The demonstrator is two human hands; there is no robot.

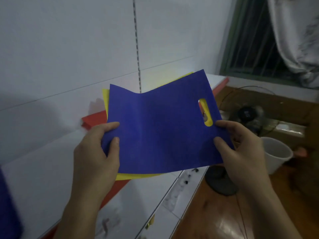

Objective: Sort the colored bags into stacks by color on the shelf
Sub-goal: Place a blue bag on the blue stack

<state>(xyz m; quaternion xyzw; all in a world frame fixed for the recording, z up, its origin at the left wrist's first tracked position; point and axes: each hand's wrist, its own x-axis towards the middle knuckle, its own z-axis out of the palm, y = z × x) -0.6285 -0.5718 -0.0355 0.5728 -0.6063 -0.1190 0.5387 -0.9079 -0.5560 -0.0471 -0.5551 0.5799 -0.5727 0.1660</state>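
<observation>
Both hands grip a blue bag (160, 128) above a white shelf (43, 169), its long axis running left to right and its oval handle slot (205, 112) at the right end. The left hand (96, 152) pinches the bag's left edge, thumb on top and fingers curled behind; the right hand (241, 149) pinches the right edge just below the slot, thumb on the near face. The sheet buckles along a crease near its middle. A yellow bag (138, 176) lies directly behind, showing only as slivers at the top, left and bottom and through the slot. A red bag (95, 120) beneath is mostly covered. Another blue shape (8, 204) is cut off at the left border. A fan (248, 116) and a white cup (276, 154) at right are blurred.
</observation>
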